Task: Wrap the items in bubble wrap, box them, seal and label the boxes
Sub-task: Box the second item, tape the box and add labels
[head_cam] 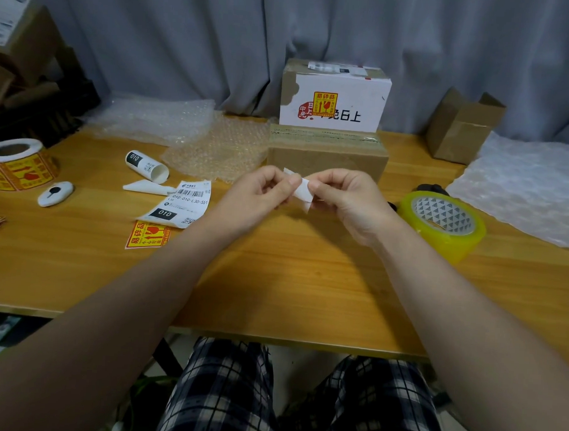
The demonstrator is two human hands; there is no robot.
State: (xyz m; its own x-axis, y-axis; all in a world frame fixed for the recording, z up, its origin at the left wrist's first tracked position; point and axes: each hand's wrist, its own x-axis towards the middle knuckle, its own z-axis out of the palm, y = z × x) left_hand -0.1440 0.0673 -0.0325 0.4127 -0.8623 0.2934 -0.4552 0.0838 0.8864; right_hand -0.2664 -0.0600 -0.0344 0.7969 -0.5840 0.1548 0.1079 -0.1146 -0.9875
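- The left hand [264,190] and right hand [349,202] meet above the middle of the tabletop [274,280], both holding one small white paper slip [302,191].
- Left grip: fingers curled in, thumb and forefinger pinched on the slip's left edge.
- Right grip: also nearly closed, thumb and forefinger tips pinching the slip's right side, the other fingers folded beneath.
- The slip is plain white on the side that shows, creased and slightly curled. One corner pokes up above the left fingers and another hangs below the right thumb. No print can be made out on it.
- Just behind the hands a brown box [326,158] sits on the tabletop with its flaps closed and glossy clear tape across the top.
- Behind that is a white box [334,100] with torn patches at its left corner, a yellow-and-red fragile sticker [325,103] on its front and a white label on its lid.
- A roll of clear yellowish tape [442,222] lies near the right wrist.
- To the left lie a printed shipping label [182,204] reading "010", a loose fragile sticker [147,234] just below it, a curled-up label [146,167] and a folded white scrap [147,187].
- A roll of fragile stickers [18,164] and a white oval tool [55,193] are at the far left.
- Bubble wrap sheets [221,147] lie left of the brown box, and another sheet [522,186] lies at the right edge.
- A small open carton [460,125] stands at the back right.
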